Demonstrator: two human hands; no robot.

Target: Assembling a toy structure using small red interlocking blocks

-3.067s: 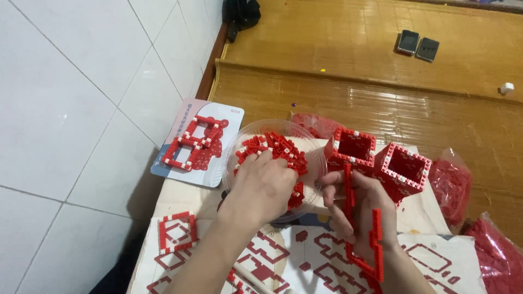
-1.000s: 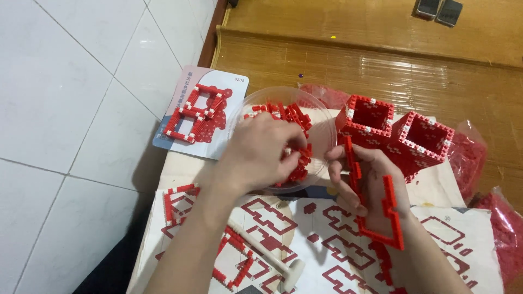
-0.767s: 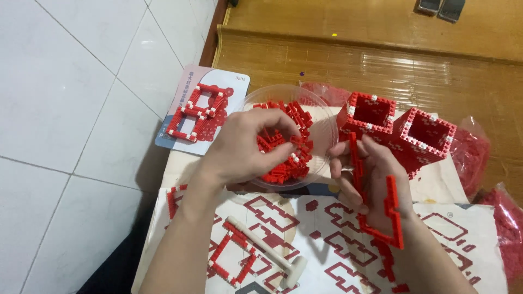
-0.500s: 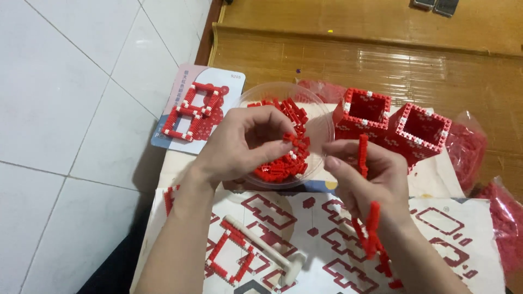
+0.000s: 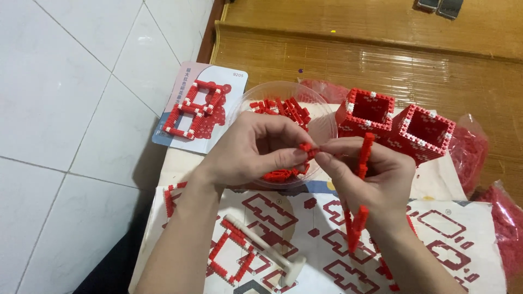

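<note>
A small red brick [image 5: 305,148] is being pinched between the thumb and forefinger of the left hand [image 5: 256,149], right over the near rim of the bowl [image 5: 327,122]. The fingers of that hand are closing tightly on it, tips together, the rest curling loosely. The right hand [image 5: 370,179] is meeting it tip to tip, its forefinger and thumb touching the same brick, probably steadying it so it can be lined up. That hand is also gripping a long red strip [image 5: 359,190] of joined bricks, which is running upright through the palm, its top standing above the knuckles and its lower end poking out below the wrist; held this way, the strip's upper end is staying close to the brick.

The clear bowl is sitting just behind both hands, holding a heap of loose red bricks, within easy reach for picking. To its right, two open red boxes [image 5: 395,125] are standing side by side, touching. To its left, a card [image 5: 201,109] is lying flat with a red frame of bricks on it. Under the forearms, a printed sheet [image 5: 447,239] with red outlines is covering the desk, with a square red frame [image 5: 229,256] and a pale mallet [image 5: 267,250] lying on it. Red bags [image 5: 468,152] are lying at the right edge.
</note>
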